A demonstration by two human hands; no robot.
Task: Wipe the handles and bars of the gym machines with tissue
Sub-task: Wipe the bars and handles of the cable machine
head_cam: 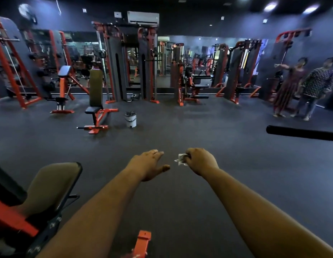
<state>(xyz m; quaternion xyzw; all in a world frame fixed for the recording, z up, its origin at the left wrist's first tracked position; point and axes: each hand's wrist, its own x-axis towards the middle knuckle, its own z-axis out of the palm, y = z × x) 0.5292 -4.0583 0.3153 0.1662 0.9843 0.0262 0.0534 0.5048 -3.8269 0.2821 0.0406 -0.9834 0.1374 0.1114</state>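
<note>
Both arms reach out over the dark floor: the left hand is spread flat, fingers straight, touching nothing, while the right hand is curled tightly around a crumpled white tissue. A black padded bar juts in from the right beyond them. Farther off stand a bucket and a bench.

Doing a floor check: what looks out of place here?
A bucket stands alone on the open floor beside the bench, in the walkway. Nothing looks spilled or damaged.
</note>
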